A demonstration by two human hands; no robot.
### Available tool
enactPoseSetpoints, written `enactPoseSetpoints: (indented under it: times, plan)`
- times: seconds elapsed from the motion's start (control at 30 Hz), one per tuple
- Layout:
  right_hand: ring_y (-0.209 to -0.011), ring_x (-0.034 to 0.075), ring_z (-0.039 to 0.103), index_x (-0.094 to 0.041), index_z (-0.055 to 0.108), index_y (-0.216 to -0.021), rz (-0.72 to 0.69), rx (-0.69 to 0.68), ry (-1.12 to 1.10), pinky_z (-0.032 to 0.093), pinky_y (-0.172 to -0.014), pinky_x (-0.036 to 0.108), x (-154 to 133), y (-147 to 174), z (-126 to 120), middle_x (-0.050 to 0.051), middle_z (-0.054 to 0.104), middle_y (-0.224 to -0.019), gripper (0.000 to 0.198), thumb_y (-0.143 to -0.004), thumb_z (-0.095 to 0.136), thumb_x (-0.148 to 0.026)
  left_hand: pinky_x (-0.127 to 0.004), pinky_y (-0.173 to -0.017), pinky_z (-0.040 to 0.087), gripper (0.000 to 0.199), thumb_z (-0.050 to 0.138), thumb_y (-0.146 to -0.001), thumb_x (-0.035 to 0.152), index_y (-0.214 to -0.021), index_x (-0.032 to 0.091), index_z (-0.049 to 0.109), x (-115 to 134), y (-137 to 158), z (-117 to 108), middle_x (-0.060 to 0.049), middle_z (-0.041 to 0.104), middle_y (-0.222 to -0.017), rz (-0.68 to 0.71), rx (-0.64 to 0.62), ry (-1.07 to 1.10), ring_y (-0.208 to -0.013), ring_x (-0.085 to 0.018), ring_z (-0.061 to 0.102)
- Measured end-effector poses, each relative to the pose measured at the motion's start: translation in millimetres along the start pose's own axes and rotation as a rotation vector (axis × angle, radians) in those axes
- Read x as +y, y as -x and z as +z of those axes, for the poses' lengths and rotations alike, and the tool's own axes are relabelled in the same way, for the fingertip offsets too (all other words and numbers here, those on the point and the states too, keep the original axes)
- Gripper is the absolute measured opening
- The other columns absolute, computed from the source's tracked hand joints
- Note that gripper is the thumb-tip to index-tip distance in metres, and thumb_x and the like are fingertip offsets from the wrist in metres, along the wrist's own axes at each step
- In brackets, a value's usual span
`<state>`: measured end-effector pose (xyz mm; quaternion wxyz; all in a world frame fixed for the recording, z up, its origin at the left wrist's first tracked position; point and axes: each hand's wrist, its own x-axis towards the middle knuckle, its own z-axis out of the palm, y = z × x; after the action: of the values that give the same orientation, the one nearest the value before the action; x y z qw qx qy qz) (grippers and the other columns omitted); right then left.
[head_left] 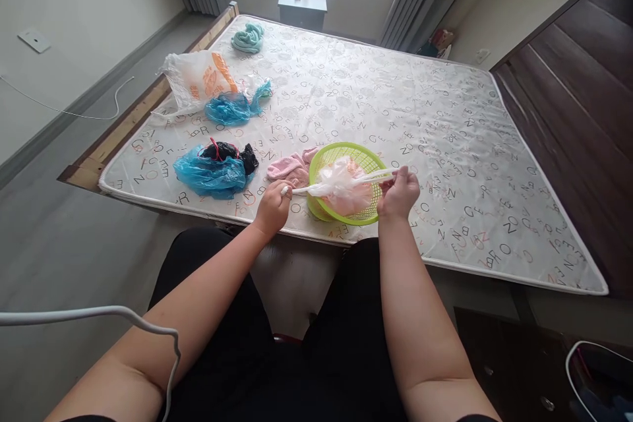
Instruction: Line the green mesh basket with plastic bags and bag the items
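Observation:
Stretched between my two hands is a white plastic bag (341, 184) with something pinkish-orange showing through it. My left hand (273, 206) is closed on one twisted end of the bag, and my right hand (398, 194) grips its other end. The bag's bunched middle sits over a green plastic basket (321, 161), which is tilted near the mattress's front edge. Pink cloth (285, 166), perhaps socks, lies against the basket's left side. What the bag contains cannot be made out.
On the patterned mattress (445, 158), a blue bag with a black one (215, 171) lies left of the basket. Farther back are another blue bag (230, 109), a white-and-orange bag (198, 79) and a coiled teal cloth (248, 37). A white cable (99, 313) crosses my left arm.

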<state>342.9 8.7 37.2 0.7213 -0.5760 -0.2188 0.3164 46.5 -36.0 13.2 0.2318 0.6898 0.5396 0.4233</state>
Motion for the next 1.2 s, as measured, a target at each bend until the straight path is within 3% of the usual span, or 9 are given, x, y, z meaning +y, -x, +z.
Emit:
enactPoseSetpoints:
  times: [0.1, 0.23, 0.33, 0.43, 0.53, 0.63, 0.8, 0.97, 1.2]
  plan:
    - [-0.072, 0.009, 0.06, -0.022, 0.055, -0.084, -0.183, -0.186, 0.244, 0.055, -0.07, 0.02, 2, 3, -4, -0.003, 0.058, -0.078, 0.04, -0.097, 0.06, -0.06, -0.039, -0.087, 0.056, 0.039, 0.043, -0.104, 0.052, -0.09, 0.02, 0.06, -13, -5, 5, -0.007, 0.07, -0.089, -0.228, 0.007, 0.241, -0.091, -0.023, 0.069]
    - [-0.109, 0.018, 0.066, -0.024, 0.061, -0.114, -0.132, -0.535, 0.483, 0.056, -0.094, 0.033, 0, 13, -4, 0.006, 0.067, -0.116, 0.044, -0.095, 0.058, -0.063, -0.036, -0.078, 0.059, 0.049, 0.054, -0.096, 0.065, -0.112, 0.019, 0.057, -16, -8, 14, -0.009, 0.072, -0.102, -0.434, -0.057, 0.555, -0.094, -0.023, 0.074]
    - [-0.125, 0.025, 0.061, -0.024, 0.058, -0.134, -0.139, -0.905, 0.631, 0.05, -0.11, 0.042, -2, 27, -1, 0.01, 0.064, -0.136, 0.062, -0.082, 0.077, -0.052, -0.038, -0.081, 0.061, 0.059, 0.059, -0.092, 0.067, -0.126, 0.019, 0.056, -8, -6, 20, -0.014, 0.07, -0.122, -0.466, -0.165, 0.611, -0.11, -0.028, 0.071]
    - [-0.115, 0.029, 0.067, -0.019, 0.065, -0.128, -0.111, -1.094, 0.769, 0.052, -0.106, 0.049, -2, 38, 1, 0.014, 0.07, -0.125, 0.053, -0.081, 0.079, -0.039, -0.043, -0.092, 0.06, 0.067, 0.064, -0.09, 0.065, -0.139, 0.021, 0.053, 1, -2, 23, -0.016, 0.065, -0.139, -0.392, -0.322, 0.628, -0.125, -0.032, 0.064]
    - [-0.095, 0.029, 0.071, -0.017, 0.073, -0.105, -0.091, -1.017, 0.884, 0.057, -0.094, 0.051, -2, 39, -2, 0.012, 0.075, -0.103, 0.028, -0.084, 0.072, -0.035, -0.048, -0.102, 0.055, 0.074, 0.065, -0.089, 0.063, -0.148, 0.02, 0.048, 3, 0, 28, -0.017, 0.058, -0.148, -0.349, -0.415, 0.622, -0.13, -0.035, 0.06]
    - [-0.087, 0.027, 0.069, -0.017, 0.071, -0.093, -0.093, -0.726, 0.778, 0.059, -0.084, 0.045, -10, 30, -9, 0.008, 0.074, -0.087, 0.026, -0.084, 0.071, -0.04, -0.051, -0.104, 0.053, 0.083, 0.064, -0.09, 0.063, -0.156, 0.021, 0.037, 0, 0, 34, -0.019, 0.045, -0.16, -0.375, -0.439, 0.581, -0.134, -0.037, 0.057]
    - [-0.108, 0.025, 0.068, -0.017, 0.066, -0.114, -0.226, -0.327, 0.233, 0.057, -0.096, 0.044, -43, 35, -6, 0.008, 0.072, -0.112, 0.038, -0.087, 0.066, -0.045, -0.054, -0.11, 0.048, 0.088, 0.06, -0.092, 0.065, -0.161, 0.02, 0.029, -9, 1, 42, -0.022, 0.037, -0.164, -0.393, -0.483, 0.531, -0.141, -0.038, 0.051]
    - [-0.127, 0.026, 0.061, -0.02, 0.061, -0.126, -0.273, -0.315, 0.089, 0.049, -0.111, 0.048, -70, 86, 26, 0.011, 0.066, -0.13, 0.046, -0.09, 0.065, -0.048, -0.053, -0.124, 0.03, 0.085, 0.062, -0.092, 0.064, -0.16, 0.021, 0.033, -13, 1, 45, -0.019, 0.037, -0.165, -0.278, -0.398, 0.486, -0.153, -0.035, 0.036]
    - [-0.123, 0.025, 0.062, -0.022, 0.056, -0.124, -0.171, -0.576, 0.37, 0.052, -0.105, 0.041, -53, 139, 99, 0.01, 0.067, -0.129, 0.039, -0.097, 0.053, -0.05, -0.052, -0.126, 0.025, 0.079, 0.064, -0.09, 0.057, -0.155, 0.018, 0.042, -15, -3, 46, -0.018, 0.048, -0.157, -0.267, -0.258, 0.479, -0.155, -0.033, 0.03]
